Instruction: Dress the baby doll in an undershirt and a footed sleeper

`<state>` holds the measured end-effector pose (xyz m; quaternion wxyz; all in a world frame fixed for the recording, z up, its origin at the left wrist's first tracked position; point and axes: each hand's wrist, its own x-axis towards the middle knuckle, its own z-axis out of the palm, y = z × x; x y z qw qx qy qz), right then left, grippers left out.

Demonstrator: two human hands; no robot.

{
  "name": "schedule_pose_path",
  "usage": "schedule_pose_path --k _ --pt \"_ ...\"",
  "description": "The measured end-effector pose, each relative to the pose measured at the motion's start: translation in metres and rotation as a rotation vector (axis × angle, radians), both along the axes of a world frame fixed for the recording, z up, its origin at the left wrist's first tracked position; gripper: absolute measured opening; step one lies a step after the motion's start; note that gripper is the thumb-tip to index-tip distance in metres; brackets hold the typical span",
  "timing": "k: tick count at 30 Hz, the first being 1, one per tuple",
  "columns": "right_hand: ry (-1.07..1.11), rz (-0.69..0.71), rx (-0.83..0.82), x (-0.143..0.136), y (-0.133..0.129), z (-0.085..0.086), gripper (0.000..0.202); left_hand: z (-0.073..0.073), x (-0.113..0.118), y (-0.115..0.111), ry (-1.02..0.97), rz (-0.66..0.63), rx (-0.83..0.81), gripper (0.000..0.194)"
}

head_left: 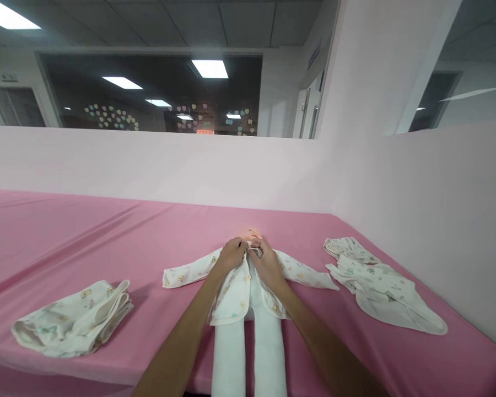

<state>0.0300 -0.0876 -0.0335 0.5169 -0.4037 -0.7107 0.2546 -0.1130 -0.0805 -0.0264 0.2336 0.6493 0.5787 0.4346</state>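
Observation:
A baby doll lies on its back with its head away from me and its white legs toward me. It wears a white printed baby jacket, sleeves spread to both sides and the front parted below the neck. At the collar, my left hand pinches the left front edge. My right hand grips the right front edge close beside it, fingers bent. The two hands nearly meet under the doll's chin. Fingertips partly hide the collar and any fastening there.
Pink sheeting covers the wide surface. A folded printed cloth lies at the left near the front edge. More printed baby clothes lie at the right by the wall. A low white wall with windows stands behind.

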Motion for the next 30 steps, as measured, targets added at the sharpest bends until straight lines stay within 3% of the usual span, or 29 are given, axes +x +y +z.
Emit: schedule_pose_path --k 9,13,18,23,30 --pt "-0.009 -0.023 -0.042 -0.002 0.005 -0.001 0.022 0.005 -0.003 -0.006 -0.162 -0.102 -0.070 0.022" --pt "-0.045 -0.122 -0.043 -0.001 0.000 0.001 0.021 0.015 0.001 -0.020 -0.160 -0.087 -0.065 0.024" --pt "-0.085 -0.229 -0.060 0.012 -0.020 0.000 0.010 0.016 0.011 -0.061 0.273 0.056 0.018 0.018" --pt "-0.070 -0.137 -0.140 0.024 -0.038 0.003 0.015 0.016 0.018 -0.087 0.564 0.205 0.007 0.017" --pt "0.126 -0.009 -0.202 0.021 -0.042 0.004 0.018 0.013 0.019 -0.075 0.500 0.188 0.147 0.022"
